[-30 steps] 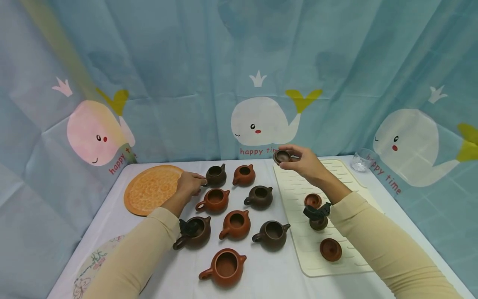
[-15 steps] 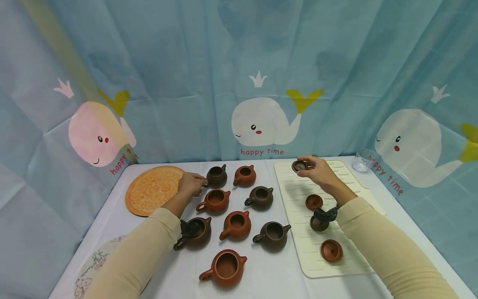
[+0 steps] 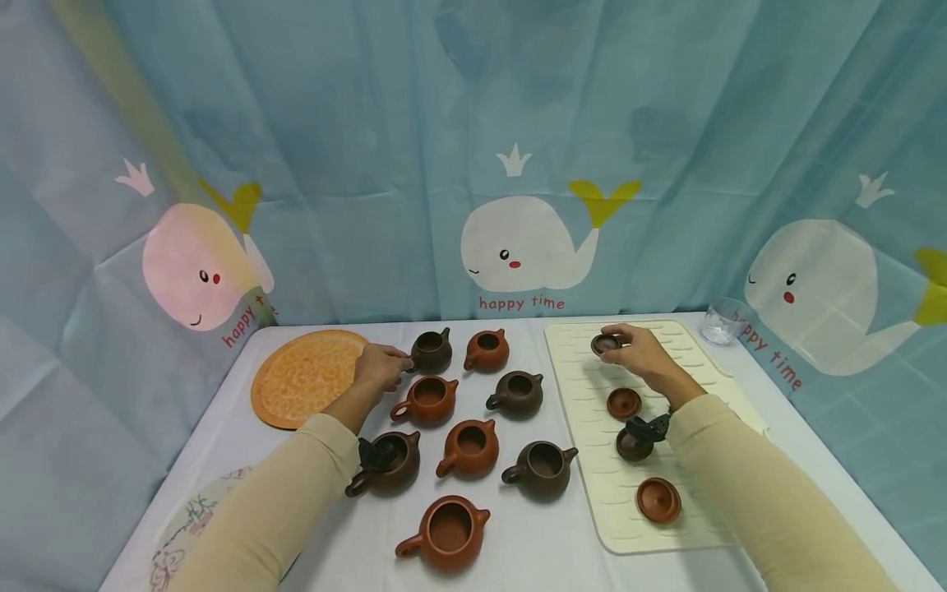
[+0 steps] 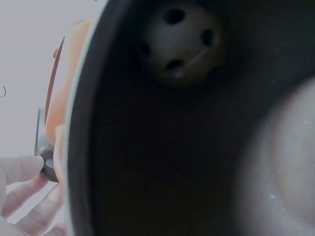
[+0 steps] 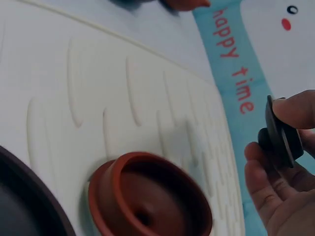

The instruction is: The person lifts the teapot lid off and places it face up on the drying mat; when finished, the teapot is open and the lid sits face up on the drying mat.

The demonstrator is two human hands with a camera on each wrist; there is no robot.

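Note:
My left hand [image 3: 382,367] pinches the handle of a dark brown teapot [image 3: 431,353] at the back left, which stands lidless on the white cloth. In the left wrist view, thumb and fingers meet at that dark handle [image 4: 47,160], while the dark inside of a nearer pot with strainer holes [image 4: 174,44] fills most of the picture. My right hand [image 3: 642,355] holds a dark brown teapot lid [image 3: 606,344] by its edge, hollow side up, close over the far end of the cream mat [image 3: 577,370]. Its knob points down among the fingers in the right wrist view.
Several lidless teapots, red-brown [image 3: 471,449] and dark [image 3: 543,469], stand in the middle. On the mat lie two red-brown lids [image 3: 658,500] and a dark lid [image 3: 634,446]. A round orange mat [image 3: 305,374] lies left, a clear glass [image 3: 721,323] back right, a curtain behind.
The right hand has moved right and down with the dark lid, from beyond the mat's far left corner to low over the mat. The left hand keeps its hold on the teapot handle.

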